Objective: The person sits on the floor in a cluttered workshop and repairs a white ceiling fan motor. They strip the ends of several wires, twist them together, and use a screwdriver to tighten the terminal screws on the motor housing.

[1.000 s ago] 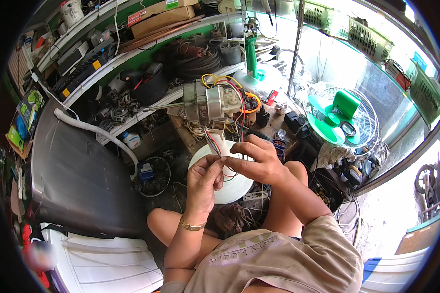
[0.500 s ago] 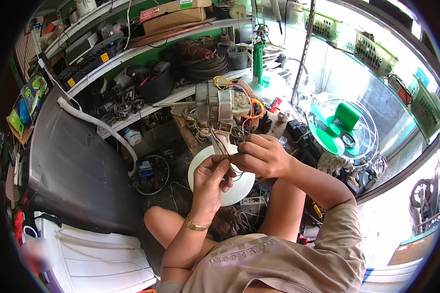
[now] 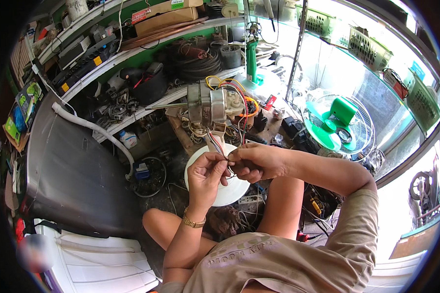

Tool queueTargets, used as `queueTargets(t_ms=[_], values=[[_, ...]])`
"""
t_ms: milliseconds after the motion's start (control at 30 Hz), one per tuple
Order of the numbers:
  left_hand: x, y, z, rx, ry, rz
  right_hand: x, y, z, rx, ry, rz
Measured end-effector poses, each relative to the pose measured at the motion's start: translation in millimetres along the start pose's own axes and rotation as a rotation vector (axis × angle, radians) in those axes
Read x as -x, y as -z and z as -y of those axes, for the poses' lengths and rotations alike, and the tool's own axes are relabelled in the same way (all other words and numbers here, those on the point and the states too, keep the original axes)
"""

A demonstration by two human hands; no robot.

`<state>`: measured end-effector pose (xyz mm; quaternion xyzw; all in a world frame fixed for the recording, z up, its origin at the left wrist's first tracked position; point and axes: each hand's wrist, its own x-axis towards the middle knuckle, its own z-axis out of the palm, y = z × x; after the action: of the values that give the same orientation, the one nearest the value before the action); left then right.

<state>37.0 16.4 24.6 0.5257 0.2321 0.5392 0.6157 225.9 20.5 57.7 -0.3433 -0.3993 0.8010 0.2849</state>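
Cluttered shelves hold a long brown cardboard box [image 3: 165, 19] at your eleven o'clock. Your left hand [image 3: 206, 175] and right hand [image 3: 255, 162] pinch thin coloured wires [image 3: 217, 144] below the grey metal fan motor [image 3: 211, 103].

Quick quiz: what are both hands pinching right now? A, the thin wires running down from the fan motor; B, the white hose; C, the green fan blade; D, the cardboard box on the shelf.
A: the left hand and right hand meet at the thin wires that hang from the fan motor, above a white disc; the green fan blade lies off to the right, untouched.
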Motion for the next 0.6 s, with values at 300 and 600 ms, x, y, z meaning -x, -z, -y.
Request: queueTargets(t_ms=[300,600], values=[[3.4,1.0,-5.0,0.104,0.059,0.018,10.0,-12.9,-6.0,1.806,1.349,-0.539],[2.9,3.7,-3.4,0.046,-0.004,0.02,-3.7,-18.6,-1.7,1.126,0.958,-0.387]])
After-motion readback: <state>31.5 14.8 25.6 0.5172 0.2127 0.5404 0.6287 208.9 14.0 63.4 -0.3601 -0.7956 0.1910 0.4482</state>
